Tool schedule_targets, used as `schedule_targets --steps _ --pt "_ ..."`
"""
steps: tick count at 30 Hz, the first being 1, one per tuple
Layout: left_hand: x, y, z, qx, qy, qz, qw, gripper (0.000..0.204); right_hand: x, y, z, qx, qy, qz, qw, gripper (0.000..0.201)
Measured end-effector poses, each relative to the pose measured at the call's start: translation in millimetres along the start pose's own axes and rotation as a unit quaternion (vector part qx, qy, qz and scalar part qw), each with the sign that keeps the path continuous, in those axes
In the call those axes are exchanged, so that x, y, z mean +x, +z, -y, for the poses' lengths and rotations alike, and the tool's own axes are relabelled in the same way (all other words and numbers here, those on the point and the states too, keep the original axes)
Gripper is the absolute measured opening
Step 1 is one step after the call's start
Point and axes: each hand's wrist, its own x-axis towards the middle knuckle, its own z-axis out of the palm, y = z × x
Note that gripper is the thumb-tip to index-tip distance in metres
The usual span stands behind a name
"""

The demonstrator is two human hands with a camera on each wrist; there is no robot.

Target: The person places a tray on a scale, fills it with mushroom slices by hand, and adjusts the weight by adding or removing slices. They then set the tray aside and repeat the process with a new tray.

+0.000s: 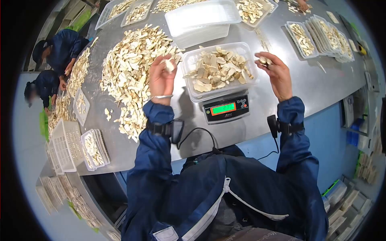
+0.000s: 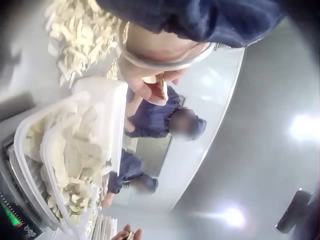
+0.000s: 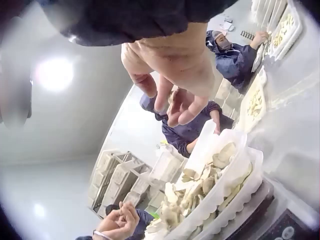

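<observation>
My left hand point(image 1: 161, 80) is raised at the left side of a clear plastic tray point(image 1: 218, 93), pinching a pale mushroom slice point(image 1: 169, 66). At the opposite side my right hand point(image 1: 278, 76) grips small mushroom pieces point(image 1: 263, 61) in its curled fingers, partly hidden by them. Heaped mushroom slices point(image 1: 221, 68) fill the tray, which rests on a digital scale point(image 1: 227, 109) with a lit green display. In the left wrist view, a slice point(image 2: 162, 89) shows between thumb and fingers. The right wrist view has its hand point(image 3: 172, 75) above the tray's level, fingers pointing down.
A large pile of mushroom slices point(image 1: 134, 60) spreads to the left. Stacked empty trays point(image 1: 203, 20) stand behind the scale. Filled trays point(image 1: 301, 38) line the back right, more point(image 1: 94, 148) the front left. Other people point(image 1: 60, 50) work along the table's far left.
</observation>
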Motion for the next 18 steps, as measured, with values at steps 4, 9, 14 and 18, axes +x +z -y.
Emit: schedule_targets --steps 4,9,14,18 --pt "-49 -70 -63 -0.063 0.026 -0.027 0.997 0.031 -48 12 2 -0.024 0.092 0.107 0.99 0.038" --pt "-122 -114 -91 0.191 -0.013 -0.266 0.945 0.032 -79 99 -70 -0.133 0.234 0.32 0.908 0.036" --pt "-162 -129 -74 0.251 -0.195 -0.231 0.919 0.041 -78 214 -136 -0.223 0.023 0.371 0.901 0.045" --pt "-145 -97 -102 0.382 -0.044 -0.317 0.867 0.046 -79 232 -110 -0.251 -0.208 0.277 0.904 0.042"
